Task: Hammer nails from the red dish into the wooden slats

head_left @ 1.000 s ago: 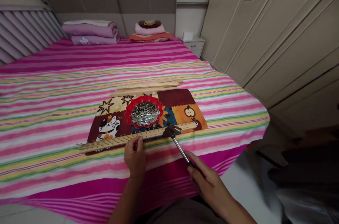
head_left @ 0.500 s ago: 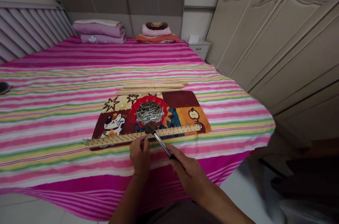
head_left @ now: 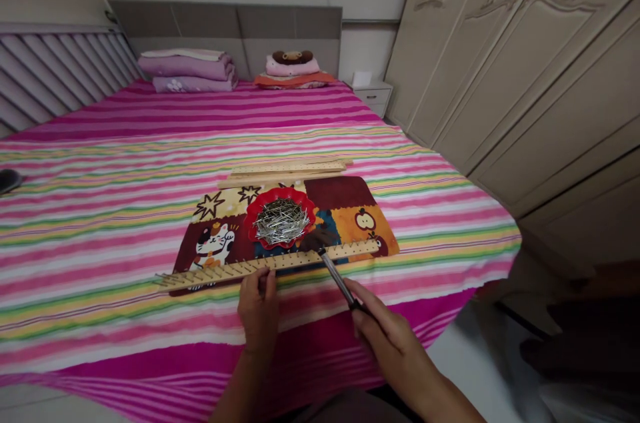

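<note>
My right hand (head_left: 393, 333) is wrapped round the black grip of a hammer (head_left: 340, 276) with a shiny metal shaft. Its dark head, blurred by motion, is above the wooden strip (head_left: 295, 259), right of my left hand. That strip lies across a patterned mat, with nails standing along it, taller and leaning toward its left end. With fingers closed at the strip's near edge, my left hand (head_left: 259, 306) grips it near the middle; whether a nail is also between the fingertips is hidden. Just behind the strip stands a red scalloped bowl (head_left: 250, 234) full of loose nails (head_left: 281, 220).
More wooden strips (head_left: 287, 170) lie behind the mat (head_left: 335, 191). Everything rests on a bed with a striped sheet (head_left: 100, 210). Folded bedding (head_left: 187, 68) is by the headboard, a wardrobe (head_left: 525, 76) lines the right, and a dark rounded object (head_left: 9, 180) sits far left.
The hammer has swung right along the strip with my right hand. My left hand stays at the strip's near edge, a little further left in view. The whole view has shifted slightly.
</note>
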`<action>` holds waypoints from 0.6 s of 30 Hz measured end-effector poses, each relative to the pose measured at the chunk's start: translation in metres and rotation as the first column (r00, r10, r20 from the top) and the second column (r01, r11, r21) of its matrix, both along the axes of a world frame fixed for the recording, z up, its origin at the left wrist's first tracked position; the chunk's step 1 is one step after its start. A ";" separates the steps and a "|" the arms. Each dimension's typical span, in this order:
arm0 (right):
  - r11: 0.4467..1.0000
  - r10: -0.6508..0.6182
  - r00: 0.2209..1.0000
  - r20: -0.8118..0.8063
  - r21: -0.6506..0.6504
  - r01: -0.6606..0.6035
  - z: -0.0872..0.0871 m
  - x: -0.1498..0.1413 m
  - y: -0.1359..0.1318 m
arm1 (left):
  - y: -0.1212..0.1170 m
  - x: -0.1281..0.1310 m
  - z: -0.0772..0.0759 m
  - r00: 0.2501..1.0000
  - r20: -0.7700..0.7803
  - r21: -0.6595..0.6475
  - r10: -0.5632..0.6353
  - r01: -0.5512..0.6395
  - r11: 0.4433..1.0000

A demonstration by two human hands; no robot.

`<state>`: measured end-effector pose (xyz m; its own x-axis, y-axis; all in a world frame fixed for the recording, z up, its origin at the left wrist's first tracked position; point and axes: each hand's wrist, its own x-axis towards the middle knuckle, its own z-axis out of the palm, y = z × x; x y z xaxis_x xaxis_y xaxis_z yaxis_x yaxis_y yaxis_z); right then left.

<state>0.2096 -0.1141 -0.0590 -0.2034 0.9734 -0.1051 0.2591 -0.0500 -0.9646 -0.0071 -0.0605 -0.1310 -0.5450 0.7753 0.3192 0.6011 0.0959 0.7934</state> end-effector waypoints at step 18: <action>0.961 -0.235 0.968 -0.091 -0.172 0.217 -0.020 0.024 -0.011 | 0.108 -0.036 0.075 0.671 -0.593 -0.628 -0.445 -0.040 0.777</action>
